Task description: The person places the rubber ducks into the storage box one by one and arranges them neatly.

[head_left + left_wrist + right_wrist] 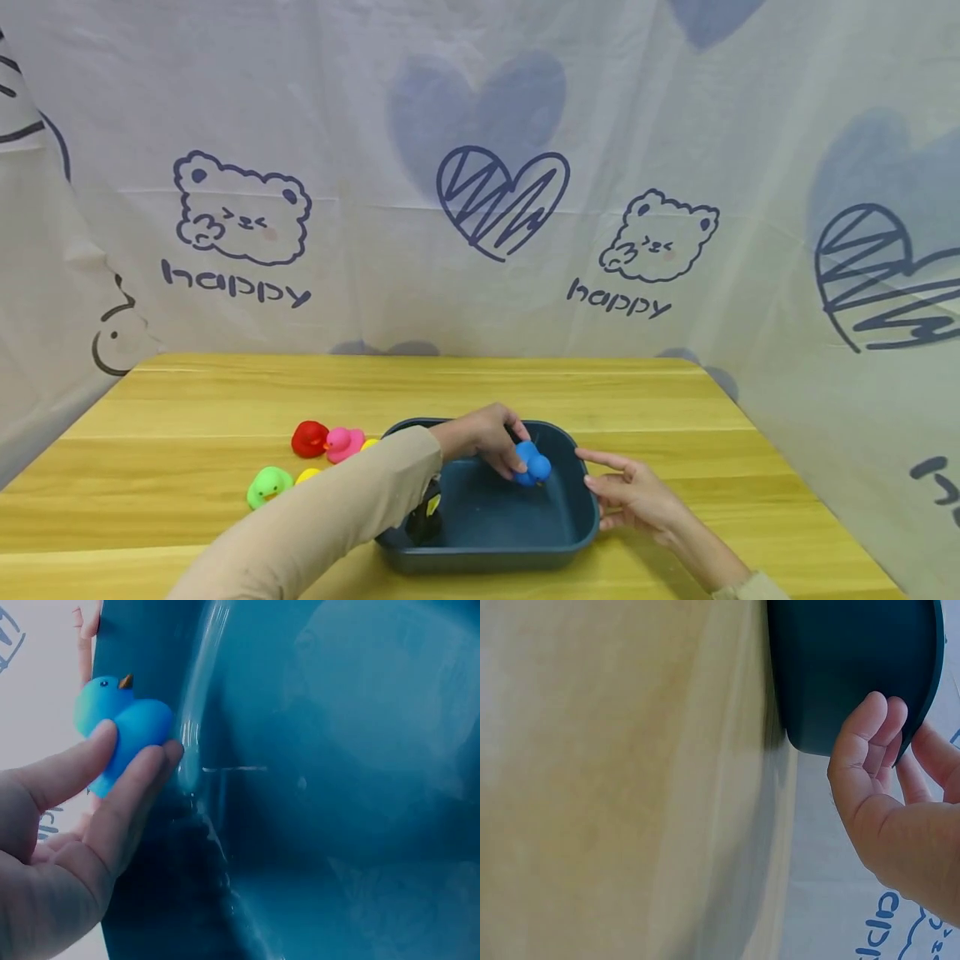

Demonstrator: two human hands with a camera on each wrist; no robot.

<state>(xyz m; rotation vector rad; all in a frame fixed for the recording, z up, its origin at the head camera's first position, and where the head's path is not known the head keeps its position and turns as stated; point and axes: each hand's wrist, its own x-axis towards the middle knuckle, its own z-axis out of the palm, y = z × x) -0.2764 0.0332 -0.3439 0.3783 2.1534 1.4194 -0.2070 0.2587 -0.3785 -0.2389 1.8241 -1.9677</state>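
Observation:
A blue rubber duck with an orange beak is pinched between the thumb and fingers of my left hand. In the head view it is over the right part of a dark teal basin; the left wrist view shows the duck close to the basin wall. My right hand is at the basin's right end, its fingers spread and touching the rim and outer wall. From the right wrist view, that hand has two fingertips against the outside of the basin.
Left of the basin lie a red duck, a pink duck, a green duck and yellow ducks partly hidden by my left sleeve. A black object shows below the cuff; its kind is unclear. Printed cloth hangs behind the wooden table.

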